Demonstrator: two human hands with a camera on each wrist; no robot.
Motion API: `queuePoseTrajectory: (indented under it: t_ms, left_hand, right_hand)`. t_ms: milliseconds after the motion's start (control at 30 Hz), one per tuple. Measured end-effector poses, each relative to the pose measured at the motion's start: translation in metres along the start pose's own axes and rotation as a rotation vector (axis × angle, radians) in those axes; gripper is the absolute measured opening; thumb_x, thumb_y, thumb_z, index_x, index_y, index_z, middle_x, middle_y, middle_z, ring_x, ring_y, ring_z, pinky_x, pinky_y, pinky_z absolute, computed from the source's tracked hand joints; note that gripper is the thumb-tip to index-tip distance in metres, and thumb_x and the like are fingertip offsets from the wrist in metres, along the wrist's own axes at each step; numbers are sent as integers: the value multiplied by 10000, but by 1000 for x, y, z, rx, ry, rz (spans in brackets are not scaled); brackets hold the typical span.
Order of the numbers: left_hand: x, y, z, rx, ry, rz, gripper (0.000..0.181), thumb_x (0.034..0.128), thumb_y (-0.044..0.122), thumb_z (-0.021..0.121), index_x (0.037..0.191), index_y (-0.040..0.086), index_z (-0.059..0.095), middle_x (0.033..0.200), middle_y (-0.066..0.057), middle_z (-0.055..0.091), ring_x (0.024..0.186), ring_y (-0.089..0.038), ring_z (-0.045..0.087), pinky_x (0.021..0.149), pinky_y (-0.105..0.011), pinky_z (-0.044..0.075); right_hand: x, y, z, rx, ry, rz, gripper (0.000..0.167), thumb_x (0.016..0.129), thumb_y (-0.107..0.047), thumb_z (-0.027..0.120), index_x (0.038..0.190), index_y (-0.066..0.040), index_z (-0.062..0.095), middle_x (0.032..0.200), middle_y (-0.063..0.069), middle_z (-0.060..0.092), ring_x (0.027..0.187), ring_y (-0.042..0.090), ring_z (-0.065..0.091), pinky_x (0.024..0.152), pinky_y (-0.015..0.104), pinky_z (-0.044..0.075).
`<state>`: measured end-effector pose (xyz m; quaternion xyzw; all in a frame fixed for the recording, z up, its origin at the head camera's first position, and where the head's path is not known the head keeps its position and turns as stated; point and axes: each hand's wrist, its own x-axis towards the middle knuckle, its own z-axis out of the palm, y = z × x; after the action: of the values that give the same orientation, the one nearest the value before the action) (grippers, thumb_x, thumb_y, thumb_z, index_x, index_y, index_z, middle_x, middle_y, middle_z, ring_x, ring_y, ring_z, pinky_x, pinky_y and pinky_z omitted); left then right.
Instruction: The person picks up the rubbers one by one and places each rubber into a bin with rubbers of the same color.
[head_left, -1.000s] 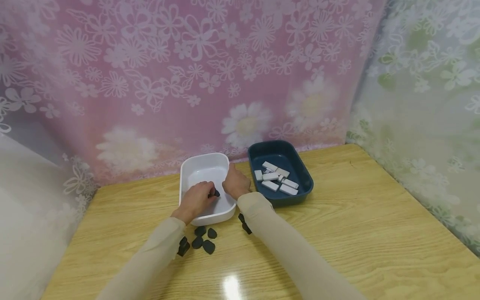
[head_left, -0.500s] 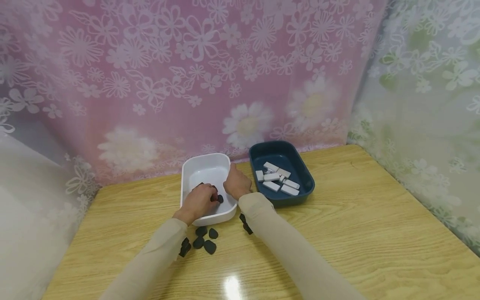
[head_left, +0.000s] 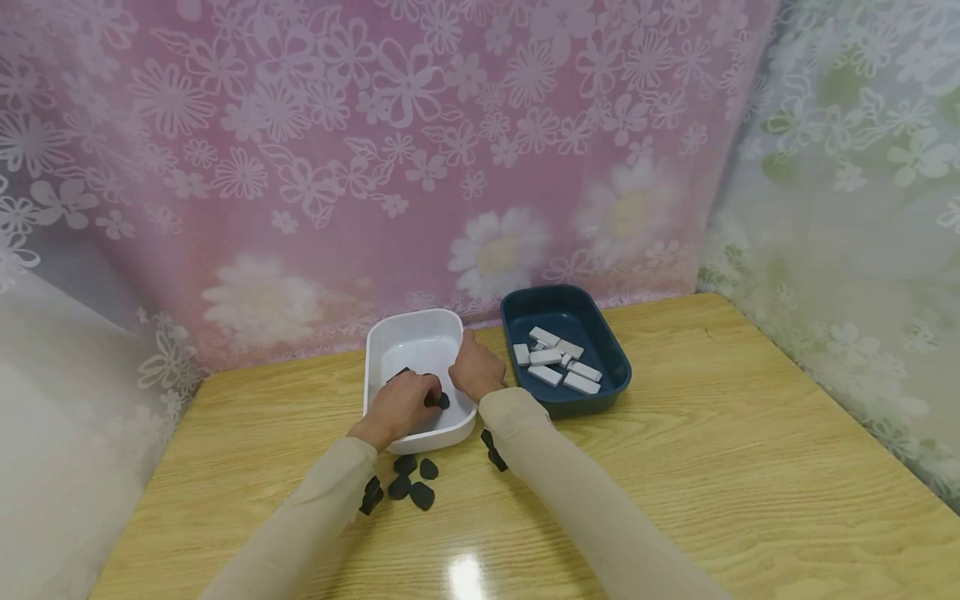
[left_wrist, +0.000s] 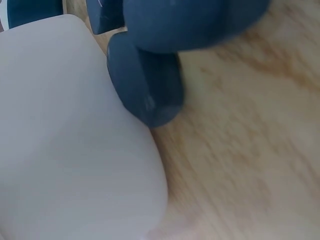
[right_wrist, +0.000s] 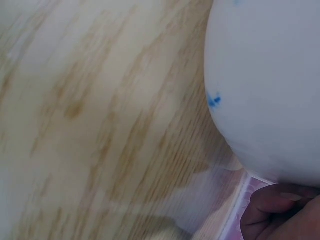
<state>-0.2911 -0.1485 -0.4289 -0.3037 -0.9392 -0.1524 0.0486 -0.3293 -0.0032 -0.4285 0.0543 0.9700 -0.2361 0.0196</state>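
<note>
My left hand (head_left: pixel 405 402) reaches down into a white plastic basin (head_left: pixel 412 323), its fingers curled about dark stones. One black stone (head_left: pixel 444 401) shows at the fingertips; how many lie under the hand is hidden. With curled fingers my right hand (head_left: pixel 477 367) grips the basin's right rim. In the right wrist view, that hand's fingers (right_wrist: pixel 267 207) bend at the edge of the white basin (right_wrist: pixel 270 90). Several loose black stones (head_left: pixel 422 496) lie on the table before the basin. The left wrist view has dark stones (left_wrist: pixel 145 80) beside the basin's outer wall (left_wrist: pixel 75 135), without the hand.
A dark blue basin (head_left: pixel 611 387) with several white blocks (head_left: pixel 545 357) stands right of the white one. Both are near the back of the wooden table (head_left: pixel 712 433), where a pink flowered curtain (head_left: pixel 360 233) hangs. A pale flowered curtain (head_left: pixel 847 275) borders the right side.
My left hand has shifted slightly right within the white basin, its fingers still around dark stones. The right hand keeps its grip on the rim. The head view has tilted a little.
</note>
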Motion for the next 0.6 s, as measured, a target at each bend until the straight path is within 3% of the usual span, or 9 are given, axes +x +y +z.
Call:
queuePoseTrajectory:
  t_ms: [167, 400, 600]
  left_hand:
    - [-1, 0, -2, 17, -10, -23, 207, 765, 204, 796, 896, 123, 657, 771, 44, 603, 715, -140, 532, 682, -336, 460]
    - [-1, 1, -3, 13, -29, -45, 137, 757, 198, 798, 796, 144, 678, 743, 72, 603, 733, -141, 539, 705, -332, 464]
    - [-2, 1, -1, 14, 32, -60, 99, 789, 249, 759, 804, 173, 697, 752, 82, 612, 727, -136, 544, 676, -331, 468]
  right_hand:
    - [2, 0, 1, -5, -2, 4, 557, 879, -231, 641, 1354, -87, 389, 1050, 127, 643, 894, 275, 635, 762, 464, 507]
    - [1, -1, 1, -1, 5, 1, 554, 875, -228, 647, 1346, -85, 393, 1037, 128, 642, 881, 274, 635, 750, 466, 509]
    - [1, 0, 2, -6, 14, 3, 551, 876, -222, 641, 1350, -90, 393, 1041, 121, 641, 889, 268, 631, 753, 466, 504]
